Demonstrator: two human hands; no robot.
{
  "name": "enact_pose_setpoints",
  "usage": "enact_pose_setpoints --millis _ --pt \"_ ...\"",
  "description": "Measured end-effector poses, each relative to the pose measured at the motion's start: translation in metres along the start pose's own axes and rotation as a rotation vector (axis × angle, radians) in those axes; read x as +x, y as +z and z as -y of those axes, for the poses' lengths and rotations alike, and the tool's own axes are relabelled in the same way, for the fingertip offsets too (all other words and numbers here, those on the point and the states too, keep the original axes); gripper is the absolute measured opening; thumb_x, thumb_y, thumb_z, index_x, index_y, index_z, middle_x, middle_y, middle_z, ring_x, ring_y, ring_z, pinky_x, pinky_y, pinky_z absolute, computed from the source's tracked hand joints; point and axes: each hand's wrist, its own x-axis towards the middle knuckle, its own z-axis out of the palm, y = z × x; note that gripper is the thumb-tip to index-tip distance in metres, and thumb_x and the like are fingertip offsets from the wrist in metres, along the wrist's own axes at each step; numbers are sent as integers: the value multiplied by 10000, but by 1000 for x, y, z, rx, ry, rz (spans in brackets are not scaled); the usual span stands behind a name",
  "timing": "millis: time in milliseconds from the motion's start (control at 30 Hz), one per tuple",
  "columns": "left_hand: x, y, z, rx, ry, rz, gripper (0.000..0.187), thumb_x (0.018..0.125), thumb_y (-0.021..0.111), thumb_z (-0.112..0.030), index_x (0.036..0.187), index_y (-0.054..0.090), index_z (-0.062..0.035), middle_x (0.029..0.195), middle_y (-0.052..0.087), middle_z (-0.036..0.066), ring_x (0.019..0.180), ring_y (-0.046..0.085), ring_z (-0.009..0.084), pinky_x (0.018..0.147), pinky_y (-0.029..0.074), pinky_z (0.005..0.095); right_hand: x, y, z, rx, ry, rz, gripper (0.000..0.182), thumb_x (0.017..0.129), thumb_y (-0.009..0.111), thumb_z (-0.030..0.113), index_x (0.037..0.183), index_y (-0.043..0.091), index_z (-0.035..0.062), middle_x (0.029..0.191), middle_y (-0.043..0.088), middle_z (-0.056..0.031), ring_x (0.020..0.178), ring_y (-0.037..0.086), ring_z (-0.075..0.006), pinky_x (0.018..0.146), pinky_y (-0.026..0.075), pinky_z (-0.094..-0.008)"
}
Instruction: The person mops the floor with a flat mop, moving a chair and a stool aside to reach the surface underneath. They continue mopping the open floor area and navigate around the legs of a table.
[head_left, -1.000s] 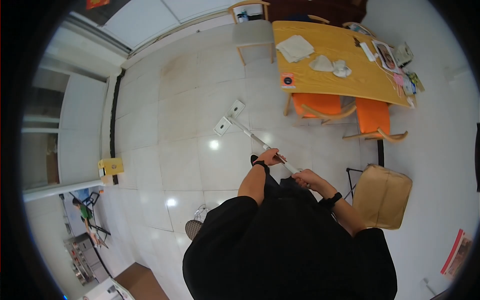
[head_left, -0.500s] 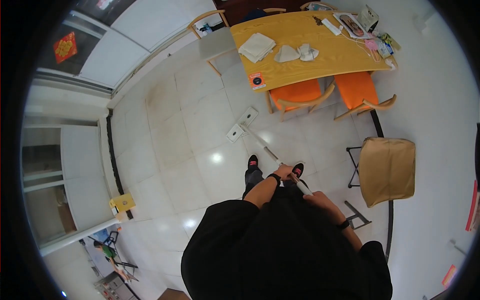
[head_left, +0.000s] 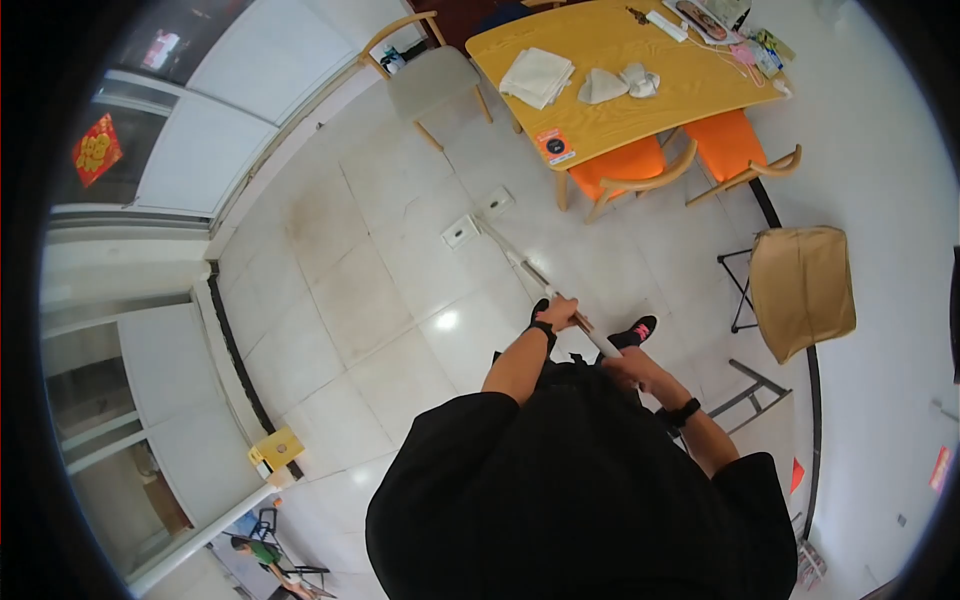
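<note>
Pale floor tiles (head_left: 365, 325) lie beneath a flat mop head (head_left: 461, 233). Left hand (head_left: 559, 312) and right hand (head_left: 632, 369) (the latter farther back) clamp its pole (head_left: 537, 273).

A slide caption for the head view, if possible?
Left hand and right hand hold a flat mop on floor tiles.

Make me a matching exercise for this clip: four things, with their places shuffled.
Things
1. Left hand
2. Folded white cloth
3. Mop head
4. Right hand

Places
A. On the tiled floor
B. On the handle, farther from the white head
C. On the yellow table
D. On the handle, closer to the white head

Right pairs: 1-D, 2-C, 3-A, 4-B
</note>
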Motion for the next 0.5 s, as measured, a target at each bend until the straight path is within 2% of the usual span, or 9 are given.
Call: enact_pose_setpoints --millis 67,100,167,233,267,300,400,500 --pt "-5 -24 -25 100 33 16 213 804 471 -104 925 413 62 753 512 156 725 583 326 634 509 464 7 30 19 24 -9 -39 189 740 582 171 629 499 44 488 431 9 356 375 -68 324 261 -209" --pt "-6 -39 -36 99 23 92 228 815 471 -111 938 407 70 772 522 167 727 583 325 650 508 456 12 44 27 36 -20 -74 186 743 578 166 626 498 45 484 429 9 353 373 -69 324 259 -211" --pt "-4 -69 -58 107 -10 173 243 826 472 -119 951 401 77 791 531 178 730 584 324 666 507 448 29 63 37 42 -157 -1 234 760 558 176 570 462 80 438 385 38 345 335 -51 318 230 -204" --pt "-2 -100 -75 293 189 378 216 846 497 -189 890 502 22 849 565 138 755 588 257 704 502 384 41 84 50 149 -170 50 222 760 556 139 574 454 75 457 385 35 361 333 -40 323 225 -199" --pt "-17 -103 -89 144 105 321 214 838 511 -189 901 504 16 858 562 134 775 583 253 708 501 372 46 95 54 163 -170 42 222 760 556 139 574 454 75 457 385 35 361 333 -40 323 225 -199" --pt "-19 -103 -99 80 -13 127 210 829 524 -188 901 497 7 854 553 126 776 576 244 711 499 356 50 105 59 271 -175 100 207 763 554 132 593 457 66 488 401 28 373 342 -36 325 233 -188" --pt "-40 -114 -114 68 -20 181 221 820 534 -194 899 481 5 825 542 119 769 568 238 706 500 350 51 129 66 481 -155 167 180 772 551 129 637 461 51 549 428 18 394 358 -30 332 254 -165" --pt "-57 -114 -97 178 -10 73 222 819 532 -189 906 463 3 815 529 116 739 559 232 679 502 340 43 142 48 581 -120 173 170 781 551 145 676 466 41 589 442 13 409 370 -27 340 279 -147"
